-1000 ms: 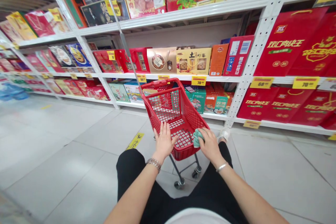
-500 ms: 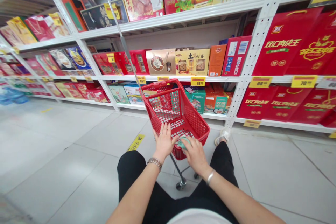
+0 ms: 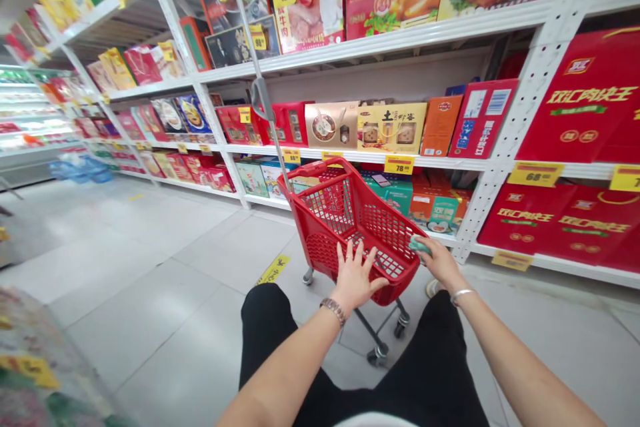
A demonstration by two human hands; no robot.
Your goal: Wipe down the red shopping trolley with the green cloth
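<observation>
Green cloth (image 3: 419,245) bunched under the fingertips of the right hand (image 3: 441,263), pinched closed on it and pressed to the right rim of a red shopping cart (image 3: 385,227). Left hand (image 3: 356,273) open, fingers spread, resting on the near rim, apart from the cloth. Just beyond the cart, white shelves (image 3: 380,43) of boxed goods (image 3: 393,128).
</observation>
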